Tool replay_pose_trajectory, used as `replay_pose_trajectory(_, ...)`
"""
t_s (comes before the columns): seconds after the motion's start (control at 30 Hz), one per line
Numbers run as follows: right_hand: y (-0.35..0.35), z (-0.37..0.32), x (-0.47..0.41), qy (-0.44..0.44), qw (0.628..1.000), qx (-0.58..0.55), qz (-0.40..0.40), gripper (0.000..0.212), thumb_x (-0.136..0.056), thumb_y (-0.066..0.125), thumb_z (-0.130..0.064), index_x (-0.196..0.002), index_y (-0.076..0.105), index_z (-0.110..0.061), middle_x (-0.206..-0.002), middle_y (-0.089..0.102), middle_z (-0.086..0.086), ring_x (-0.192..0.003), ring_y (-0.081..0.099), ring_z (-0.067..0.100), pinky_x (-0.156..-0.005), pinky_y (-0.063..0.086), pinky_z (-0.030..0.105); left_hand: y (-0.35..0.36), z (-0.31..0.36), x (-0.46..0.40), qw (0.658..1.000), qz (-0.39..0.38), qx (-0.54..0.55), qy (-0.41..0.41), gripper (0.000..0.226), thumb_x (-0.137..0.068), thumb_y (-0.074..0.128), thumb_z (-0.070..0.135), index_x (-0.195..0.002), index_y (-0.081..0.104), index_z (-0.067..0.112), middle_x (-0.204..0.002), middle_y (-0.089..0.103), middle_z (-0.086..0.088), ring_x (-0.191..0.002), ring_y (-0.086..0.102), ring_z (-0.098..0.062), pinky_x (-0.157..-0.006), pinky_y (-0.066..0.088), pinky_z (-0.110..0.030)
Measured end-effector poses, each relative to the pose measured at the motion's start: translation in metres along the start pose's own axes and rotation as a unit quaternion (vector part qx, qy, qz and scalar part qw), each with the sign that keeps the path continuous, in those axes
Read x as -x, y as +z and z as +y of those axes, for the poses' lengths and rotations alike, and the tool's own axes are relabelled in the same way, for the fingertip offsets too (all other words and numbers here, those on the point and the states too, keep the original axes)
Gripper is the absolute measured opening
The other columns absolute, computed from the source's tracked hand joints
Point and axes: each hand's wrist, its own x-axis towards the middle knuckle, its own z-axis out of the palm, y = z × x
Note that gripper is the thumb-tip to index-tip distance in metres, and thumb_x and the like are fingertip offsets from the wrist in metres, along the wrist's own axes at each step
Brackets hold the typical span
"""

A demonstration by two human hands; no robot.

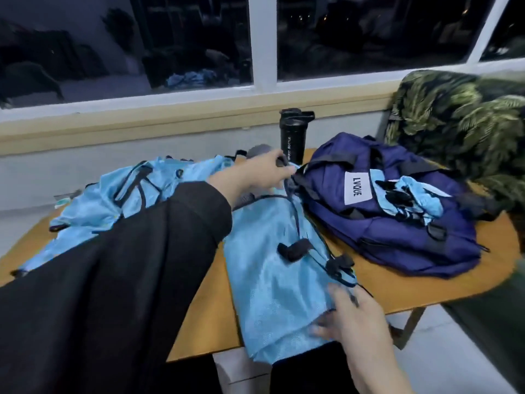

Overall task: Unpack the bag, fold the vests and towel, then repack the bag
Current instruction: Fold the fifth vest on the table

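Clearly the blue vest point(281, 280) beside the bag point(392, 211) is light, limp mesh. Left hand point(258, 173) pinches its top strap; right hand point(349, 317) presses flat, fingers straight, on its hem.

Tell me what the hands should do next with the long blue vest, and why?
Probably fold it in half, bringing the far end toward the near end. The blue vest lies stretched long on the table; the left hand pinches its far end, and the right hand rests on its near end. That is still too long for the navy bag.
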Motion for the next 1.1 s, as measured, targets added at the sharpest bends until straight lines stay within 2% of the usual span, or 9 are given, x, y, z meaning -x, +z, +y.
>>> replay_pose_trajectory(0.07,-0.025,0.010,-0.010,0.000,0.983,0.180,-0.025,0.043,-0.100,0.063,-0.028,-0.070,0.055,0.002,-0.053,0.063,0.014,-0.040,0.053,0.020,-0.045,0.042,0.029,0.032,-0.009,0.004,0.996,0.034,-0.078,0.040,0.048,-0.104,0.052,0.041,-0.147,0.049,0.019,-0.131,0.066,-0.008,-0.116,0.063,-0.026,-0.093,0.048,-0.032)
replay_pose_trajectory(0.13,-0.046,0.016,-0.016,-0.027,0.941,0.337,-0.014,0.057,-0.094,0.067,-0.045,-0.057,0.047,-0.007,-0.043,0.052,0.005,-0.040,0.044,0.013,-0.051,0.037,0.032,0.054,-0.032,0.023,0.986,0.150,-0.025,0.061,0.023,-0.103,0.054,0.035,-0.114,0.070,0.024,-0.104,0.074,-0.001,-0.096,0.066,-0.020,-0.082,0.050,-0.034)
replay_pose_trajectory(0.27,-0.059,0.011,-0.017,-0.254,0.861,0.437,0.050,0.045,-0.087,0.067,-0.050,-0.060,0.043,-0.022,-0.050,0.038,-0.003,-0.054,0.038,0.014,-0.057,0.035,0.030,0.080,-0.088,0.075,0.939,0.337,0.065,-0.003,0.017,-0.103,0.057,0.032,-0.091,0.065,0.022,-0.076,0.062,0.007,-0.064,0.054,-0.008,-0.054,0.036,-0.027)
replay_pose_trajectory(0.4,-0.041,-0.004,-0.048,-0.476,0.735,0.478,-0.066,0.014,-0.095,0.064,-0.040,-0.087,0.066,-0.028,-0.091,0.058,-0.017,-0.088,0.053,0.005,-0.079,0.038,0.027,0.102,-0.130,0.085,0.950,0.301,0.043,-0.070,0.031,-0.094,0.071,0.033,-0.119,0.062,0.018,-0.097,0.057,0.001,-0.085,0.057,-0.019,-0.075,0.048,-0.035)
replay_pose_trajectory(0.6,-0.050,-0.003,-0.083,-0.402,0.675,0.559,-0.266,0.042,-0.098,0.043,-0.067,-0.106,0.073,-0.038,-0.128,0.060,-0.029,-0.127,0.043,-0.010,-0.111,0.029,0.024,0.114,-0.150,0.091,0.968,0.224,-0.114,-0.019,0.036,-0.099,0.059,0.047,-0.131,0.064,0.031,-0.133,0.055,0.009,-0.127,0.048,-0.014,-0.102,0.031,-0.037)
replay_pose_trajectory(0.77,-0.080,-0.015,-0.079,-0.362,0.585,0.644,-0.334,0.079,-0.078,0.053,-0.089,-0.147,0.042,-0.051,-0.158,0.013,-0.041,-0.149,0.000,-0.013,-0.123,0.005,0.024,0.111,-0.151,0.087,0.962,0.246,-0.119,-0.011,0.042,-0.099,0.059,0.047,-0.136,0.061,0.027,-0.138,0.053,0.007,-0.130,0.047,-0.016,-0.104,0.032,-0.040)
replay_pose_trajectory(0.87,-0.090,-0.005,-0.083,-0.409,0.594,0.620,-0.309,0.077,-0.079,0.084,-0.046,-0.147,0.049,-0.041,-0.162,0.024,-0.030,-0.152,0.018,-0.003,-0.121,0.022,0.025,0.111,-0.148,0.110,0.947,0.281,-0.069,0.138,0.041,-0.097,0.056,0.055,-0.120,0.069,0.025,-0.124,0.054,0.007,-0.119,0.050,-0.014,-0.100,0.040,-0.046)
replay_pose_trajectory(0.93,-0.094,0.000,-0.083,-0.415,0.615,0.596,-0.308,0.075,-0.072,0.090,-0.028,-0.140,0.058,-0.035,-0.158,0.036,-0.025,-0.148,0.033,0.002,-0.116,0.031,0.026,0.112,-0.148,0.137,0.942,0.195,-0.056,0.267,0.048,-0.098,0.048,0.064,-0.116,0.070,0.026,-0.126,0.057,0.008,-0.121,0.050,-0.011,-0.102,0.037,-0.044)
replay_pose_trajectory(1.1,-0.080,0.001,-0.070,-0.468,0.648,0.544,-0.254,0.031,-0.087,0.064,-0.037,-0.116,0.072,-0.034,-0.133,0.061,-0.026,-0.124,0.054,-0.002,-0.102,0.040,0.025,0.113,-0.152,0.182,0.919,0.042,-0.201,0.337,0.080,-0.080,0.055,0.084,-0.138,0.059,0.029,-0.150,0.048,0.007,-0.142,0.038,-0.009,-0.115,0.025,-0.031)
